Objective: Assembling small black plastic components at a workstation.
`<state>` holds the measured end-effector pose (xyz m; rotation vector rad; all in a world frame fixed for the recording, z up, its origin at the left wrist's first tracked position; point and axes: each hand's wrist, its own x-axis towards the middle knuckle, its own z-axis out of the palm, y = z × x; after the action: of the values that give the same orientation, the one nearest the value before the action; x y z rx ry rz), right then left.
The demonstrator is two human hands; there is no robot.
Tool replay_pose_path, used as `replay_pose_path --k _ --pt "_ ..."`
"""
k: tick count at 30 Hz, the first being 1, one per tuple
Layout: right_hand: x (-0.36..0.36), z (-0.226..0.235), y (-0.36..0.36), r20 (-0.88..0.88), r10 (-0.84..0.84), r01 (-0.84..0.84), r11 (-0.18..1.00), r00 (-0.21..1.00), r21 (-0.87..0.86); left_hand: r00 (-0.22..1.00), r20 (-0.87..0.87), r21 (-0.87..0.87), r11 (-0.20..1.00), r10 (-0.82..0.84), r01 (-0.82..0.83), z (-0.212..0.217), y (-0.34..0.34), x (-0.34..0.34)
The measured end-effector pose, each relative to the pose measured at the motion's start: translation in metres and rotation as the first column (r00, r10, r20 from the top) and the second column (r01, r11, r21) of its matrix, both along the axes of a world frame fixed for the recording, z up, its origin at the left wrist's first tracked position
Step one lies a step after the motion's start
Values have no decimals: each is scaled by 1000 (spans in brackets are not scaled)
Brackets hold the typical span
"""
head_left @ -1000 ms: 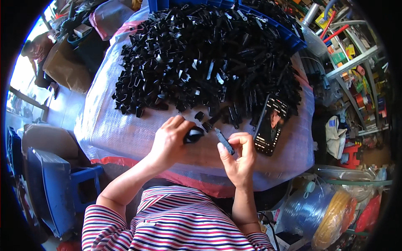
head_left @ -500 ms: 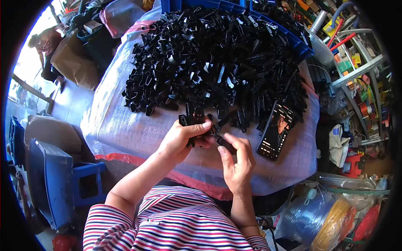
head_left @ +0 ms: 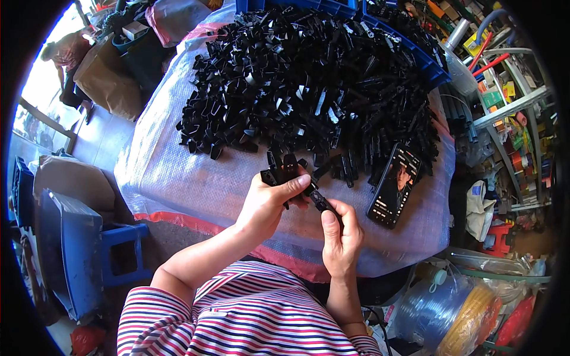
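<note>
My left hand (head_left: 268,202) is closed around several black plastic pieces (head_left: 289,165), its thumb pressed across them. In my right hand (head_left: 342,240) a narrow black plastic strip (head_left: 320,200) is pinched between thumb and fingers. The strip's far end reaches my left fingertips; whether it joins the pieces there, I cannot tell. Beyond my hands lies a large heap of similar black plastic pieces (head_left: 267,89), some bent like clips and others long and straight. It rests on a white woven sack surface (head_left: 160,172).
A phone (head_left: 393,187) with a lit screen lies right of my hands. Blue crates (head_left: 409,50) stand behind the heap. At left are a blue stool (head_left: 124,252) and a person (head_left: 68,59) in the distance. Cluttered shelves (head_left: 510,113) and wrapped coils (head_left: 445,314) fill the right.
The strip in my right hand has come into fuller view, slanting between both hands. My right thumb and fingers have closed more tightly on its near end. The view has shifted slightly.
</note>
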<state>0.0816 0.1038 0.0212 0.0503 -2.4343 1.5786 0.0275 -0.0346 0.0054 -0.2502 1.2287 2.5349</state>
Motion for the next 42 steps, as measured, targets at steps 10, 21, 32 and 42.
replay_pose_path --k 10,21,32,42 --pt "0 -8 2 6 12 -12 1000 1000 20 978 -207 -148 987 32 -63 -1 4 8" --pt "-30 -10 -40 43 -12 10 998 999 57 992 -57 -3 994 112 -113 11 -6 17" --pt "-73 -16 10 -178 217 -30 709 960 704 1000 23 -30 999 -12 12 34 -69 -83" --pt "-65 -29 7 -223 179 -22 824 958 567 961 -166 -490 828 220 -274 155 -25 -375"
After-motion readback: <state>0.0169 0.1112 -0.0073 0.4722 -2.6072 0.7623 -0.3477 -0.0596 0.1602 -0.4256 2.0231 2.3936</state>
